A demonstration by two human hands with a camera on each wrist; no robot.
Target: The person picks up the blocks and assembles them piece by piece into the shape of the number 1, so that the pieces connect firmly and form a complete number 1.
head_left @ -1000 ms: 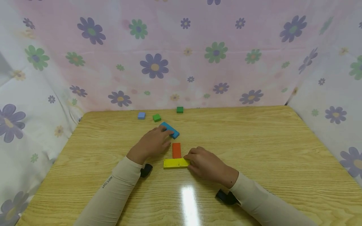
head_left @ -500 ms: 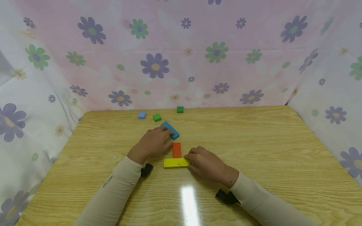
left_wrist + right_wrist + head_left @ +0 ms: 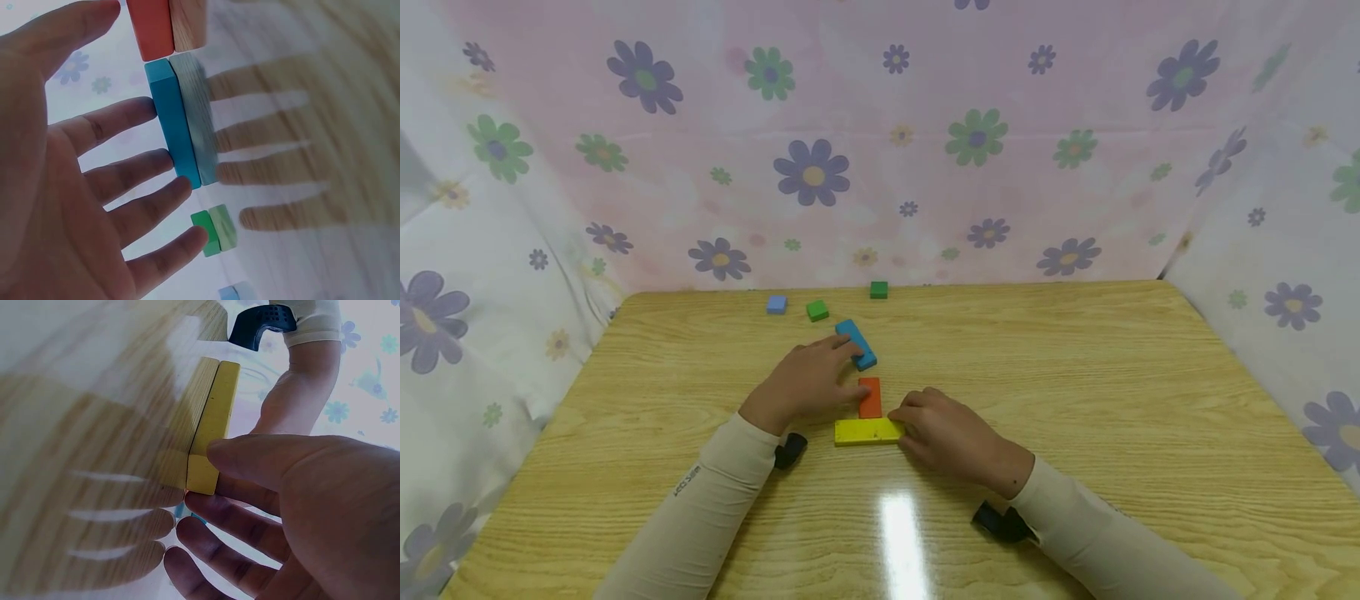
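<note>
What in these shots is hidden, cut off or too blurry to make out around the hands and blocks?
- Head view: the left hand covers the near end of the blue block.
- Head view: the right hand hides the yellow block's right end.
- Left wrist view: the orange block is cut by the top edge.
- Right wrist view: the tabletop is blurred.

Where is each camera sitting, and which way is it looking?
Head: worn on the head, looks forward and down at the wooden table; both hands and sleeved forearms show.
Left wrist: under the left hand, looks along its straight fingers touching the blue block; only palm and fingers show.
Right wrist: under the right hand, looks at the yellow block it touches; the left forearm shows beyond.
Shared: head and left wrist both show the blue block and the orange block.
</note>
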